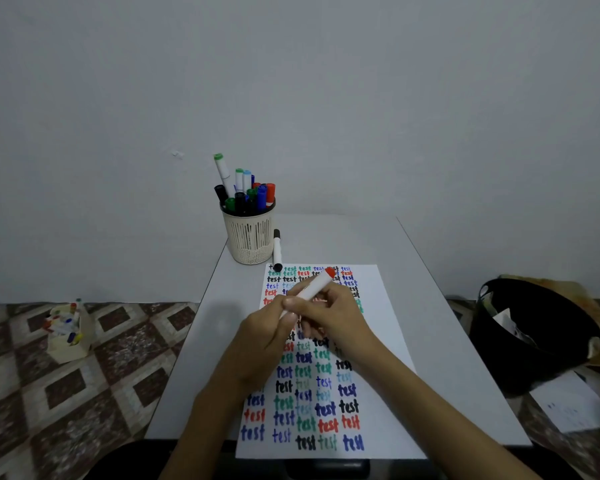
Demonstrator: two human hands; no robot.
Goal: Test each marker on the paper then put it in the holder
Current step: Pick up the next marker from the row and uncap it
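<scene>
Both forearms cross the paper; my left hand and right hand pinch the red marker above it. Pulling carelessly could smear ink; the holder stands beyond.

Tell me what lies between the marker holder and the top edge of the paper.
In the head view, a black-capped marker lies on the table beside the holder, its cap end reaching the paper. Otherwise that stretch is bare tabletop.
</scene>
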